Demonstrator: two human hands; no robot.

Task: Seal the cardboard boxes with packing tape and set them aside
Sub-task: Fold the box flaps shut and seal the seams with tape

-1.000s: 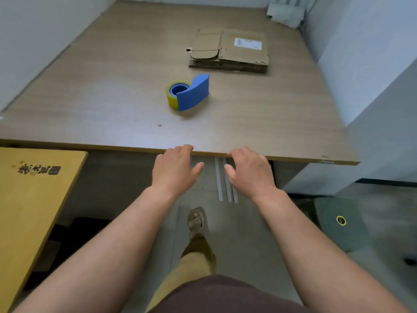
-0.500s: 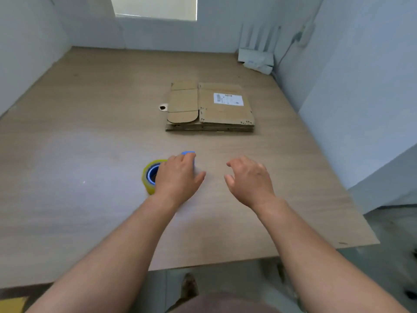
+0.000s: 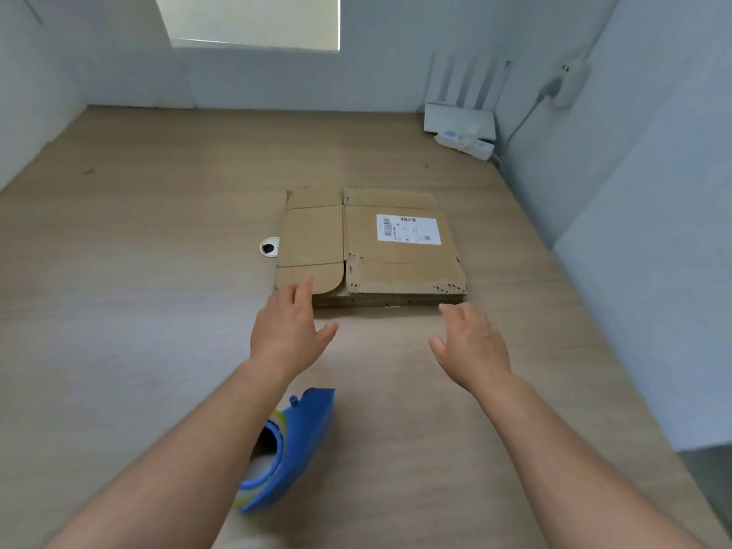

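Both hands: left hand and right hand are hovering spread wide, holding nothing, at near edge of cardboard boxes.
Boxes: lying flat, middle of table.
Tape: tape dispenser sitting nearer, under left forearm.

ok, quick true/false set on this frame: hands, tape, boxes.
1. The cardboard boxes lie flat in a stack on the table. True.
2. The left hand grips the tape dispenser. False: the hand is open and empty. The dispenser lies on the table, nearer the camera.
3. A white label is on the top box. True.
4. The right hand holds a box. False: it is open and empty, near the stack's front edge.
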